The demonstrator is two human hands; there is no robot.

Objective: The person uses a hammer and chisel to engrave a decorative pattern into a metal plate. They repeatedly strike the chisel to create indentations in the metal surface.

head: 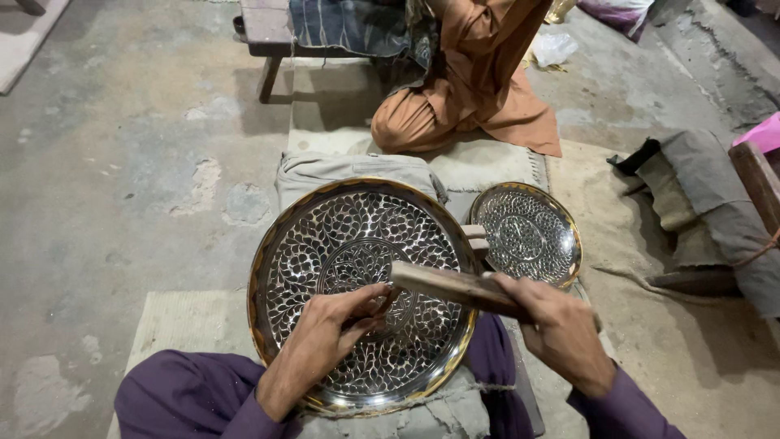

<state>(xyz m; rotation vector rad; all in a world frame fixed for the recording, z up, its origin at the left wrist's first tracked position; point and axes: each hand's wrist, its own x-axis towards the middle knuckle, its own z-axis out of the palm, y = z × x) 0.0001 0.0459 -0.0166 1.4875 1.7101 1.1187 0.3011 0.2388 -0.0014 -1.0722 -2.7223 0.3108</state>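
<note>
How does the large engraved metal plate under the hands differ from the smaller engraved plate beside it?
The large engraved metal plate sits in front of the person, partly covered by the left hand; the smaller engraved metal plate lies untouched further right. The large one is clearly wider. Both are round, silvery, leaf-patterned, with golden rims.

- Smaller round engraved metal plate w/ gold rim (526, 234), on the floor just right of the big one.
- Person sitting cross-legged in orange-brown clothes (475, 97), top centre, on pale woven mat (487, 167).
- Low dark wooden bench (266, 36) behind, w/ dark blue striped cloth (353, 24) draped over it.
- Folded grey-green fabric bundle (699, 211) at right, near a brown wooden post (760, 183).
- Crumpled clear plastic bag (555, 47), top right.
- Bare grey concrete floor (122, 162), patchy, worn.
</note>
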